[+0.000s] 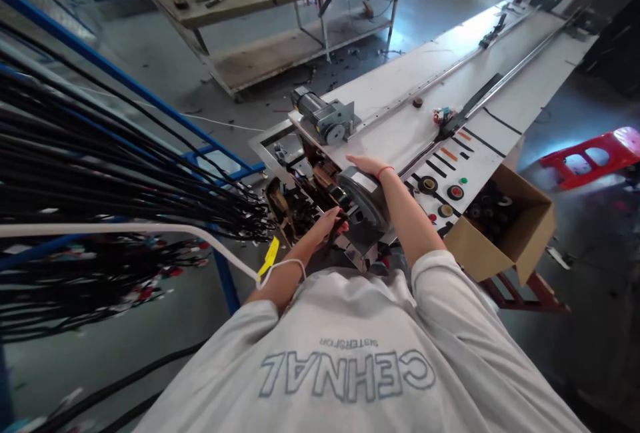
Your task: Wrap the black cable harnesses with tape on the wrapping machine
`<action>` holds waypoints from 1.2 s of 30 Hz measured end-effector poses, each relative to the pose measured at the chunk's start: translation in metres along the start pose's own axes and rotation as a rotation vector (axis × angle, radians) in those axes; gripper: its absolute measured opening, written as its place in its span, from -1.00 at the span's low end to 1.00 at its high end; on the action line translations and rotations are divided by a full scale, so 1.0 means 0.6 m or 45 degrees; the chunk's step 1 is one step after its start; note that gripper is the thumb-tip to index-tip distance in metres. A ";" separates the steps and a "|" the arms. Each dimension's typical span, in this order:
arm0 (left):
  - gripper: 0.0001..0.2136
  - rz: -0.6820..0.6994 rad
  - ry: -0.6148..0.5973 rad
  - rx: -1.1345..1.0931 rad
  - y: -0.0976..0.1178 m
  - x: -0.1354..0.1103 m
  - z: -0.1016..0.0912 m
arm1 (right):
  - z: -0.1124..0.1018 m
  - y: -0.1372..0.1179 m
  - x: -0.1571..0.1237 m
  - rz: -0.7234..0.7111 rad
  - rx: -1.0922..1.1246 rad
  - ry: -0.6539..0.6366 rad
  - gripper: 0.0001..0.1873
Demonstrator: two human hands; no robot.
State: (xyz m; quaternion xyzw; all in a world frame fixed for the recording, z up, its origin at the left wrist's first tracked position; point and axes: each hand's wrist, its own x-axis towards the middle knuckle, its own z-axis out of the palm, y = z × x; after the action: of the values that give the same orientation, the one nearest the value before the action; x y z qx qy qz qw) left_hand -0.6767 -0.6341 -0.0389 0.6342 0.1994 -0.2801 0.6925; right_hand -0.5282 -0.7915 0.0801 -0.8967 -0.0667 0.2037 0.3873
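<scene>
Across your shirt (350, 326) "CEHNAL" is showing; your right hand (367, 166) is lying open on the black wheel (369, 205), left hand (329, 223) closing on wires (299, 212) beside it

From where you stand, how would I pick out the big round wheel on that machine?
Follow the long white bench to its near end, by the person. Just left of the panel of small round buttons stands a dark wheel on edge. It is the only large disc there, and the right hand rests on top of it.
</scene>
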 end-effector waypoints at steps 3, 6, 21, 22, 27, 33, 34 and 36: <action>-0.61 0.013 -0.167 0.212 0.032 -0.002 0.002 | 0.014 0.067 -0.076 -0.078 0.083 0.041 -0.31; -0.64 0.160 -0.312 0.518 0.054 -0.015 0.013 | 0.043 0.160 -0.171 -0.039 0.121 0.374 -0.35; -0.46 0.531 0.107 1.239 0.166 -0.029 -0.075 | 0.126 0.163 -0.352 -0.103 1.331 -0.740 -0.30; -0.43 0.529 0.133 1.267 0.168 -0.035 -0.070 | 0.148 0.136 -0.334 -0.075 1.449 -0.968 -0.20; -0.34 0.618 0.366 1.471 0.166 -0.045 -0.046 | 0.215 0.065 -0.235 0.311 1.429 -0.890 -0.27; -0.74 0.384 0.249 1.287 0.132 -0.016 -0.079 | 0.135 0.110 -0.357 0.120 1.255 -1.056 -0.32; -0.69 0.285 0.044 1.146 0.121 -0.017 -0.082 | 0.116 0.121 -0.385 0.123 1.249 -1.048 -0.32; -0.55 0.178 -0.300 0.763 0.098 -0.029 -0.079 | 0.086 0.142 -0.424 0.168 1.246 -0.972 -0.32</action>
State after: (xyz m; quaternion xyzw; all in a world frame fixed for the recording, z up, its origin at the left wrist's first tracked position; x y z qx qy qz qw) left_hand -0.6486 -0.5823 0.0117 0.7850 -0.0173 -0.3496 0.5110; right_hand -0.7839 -0.8867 0.0663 -0.4816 -0.0438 0.5404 0.6885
